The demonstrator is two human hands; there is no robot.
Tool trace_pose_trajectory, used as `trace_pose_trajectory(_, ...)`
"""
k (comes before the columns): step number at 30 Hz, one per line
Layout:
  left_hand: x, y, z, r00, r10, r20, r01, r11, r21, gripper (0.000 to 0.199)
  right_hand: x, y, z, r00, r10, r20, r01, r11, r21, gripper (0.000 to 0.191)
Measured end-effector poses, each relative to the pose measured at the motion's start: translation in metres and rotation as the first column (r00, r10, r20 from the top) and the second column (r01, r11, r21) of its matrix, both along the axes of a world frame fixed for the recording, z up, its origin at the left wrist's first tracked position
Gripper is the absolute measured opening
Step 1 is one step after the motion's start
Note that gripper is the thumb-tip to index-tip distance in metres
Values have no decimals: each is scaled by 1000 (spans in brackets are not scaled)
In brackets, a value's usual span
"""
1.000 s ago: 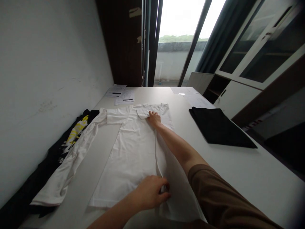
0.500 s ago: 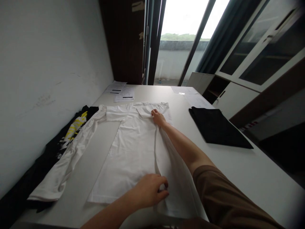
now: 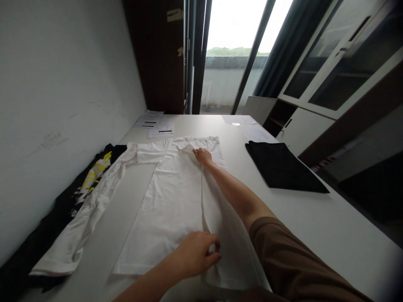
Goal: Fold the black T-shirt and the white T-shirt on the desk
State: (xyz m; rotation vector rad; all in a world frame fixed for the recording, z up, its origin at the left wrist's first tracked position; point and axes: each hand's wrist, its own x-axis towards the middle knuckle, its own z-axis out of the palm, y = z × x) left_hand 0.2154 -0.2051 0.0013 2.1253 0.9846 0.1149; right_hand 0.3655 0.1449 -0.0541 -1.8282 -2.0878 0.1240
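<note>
A white T-shirt [image 3: 173,197] lies spread on the white table, its right side folded inward in a long strip. My right hand [image 3: 203,156] is closed on the folded-over sleeve near the shirt's far end, pinching the cloth between its fingers. Near the hem, my left hand [image 3: 198,253] hovers at or rests on the fold's edge. Its thumb and fingers are curved with a gap between them, and no cloth shows in that gap. My right forearm covers part of the folded strip.
Along the wall on the left lie a rumpled white garment [image 3: 85,226] and a black garment with a yellow print [image 3: 94,170]. A folded black cloth [image 3: 283,167] sits on the right of the table [image 3: 302,222]. Papers [image 3: 160,127] lie at the far left corner, others [image 3: 256,133] at the far right.
The whole view has shifted slightly left. My right hand has turned the sleeve's flap, which now looks smaller and more lifted. My left hand stays by the fold near the hem.
</note>
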Motion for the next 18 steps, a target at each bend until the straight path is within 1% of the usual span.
trace_pose_trajectory(3,-1,-1,-2,1000,3,9,-3,1000,5,21,0,0,-4,999,28,-43,-28,1000,0,44)
trace_pose_trajectory(5,-1,-2,-3,1000,6,10,-6,1000,11,21,0,-2,-7,996,61,-72,-60,998,17,30)
trace_pose_trajectory(6,0,-2,-3,1000,7,11,-7,1000,12,20,-1,-4,-8,991,98,-88,-96,995,31,24)
trace_pose_trajectory(8,0,-2,-3,1000,7,12,-7,1000,13,20,-3,-8,-10,972,213,-101,-209,977,51,24)
trace_pose_trajectory(10,-1,-3,-4,1000,9,18,-10,1000,12,20,-6,-13,-11,942,329,-67,-326,944,44,24)
trace_pose_trajectory(11,-1,-3,-4,1000,11,21,-11,1000,12,21,-8,-16,-12,931,364,-36,-362,931,40,24)
trace_pose_trajectory(12,-1,-2,-4,1000,11,24,-11,1000,10,21,-9,-18,-13,926,378,-4,-378,925,41,24)
trace_pose_trajectory(14,-2,-1,-2,1000,6,24,-6,1000,0,21,-11,-21,-15,932,359,45,-362,931,55,25)
trace_pose_trajectory(18,-3,2,3,1000,-11,5,11,999,-36,22,-15,-17,-18,946,319,53,-323,943,78,20)
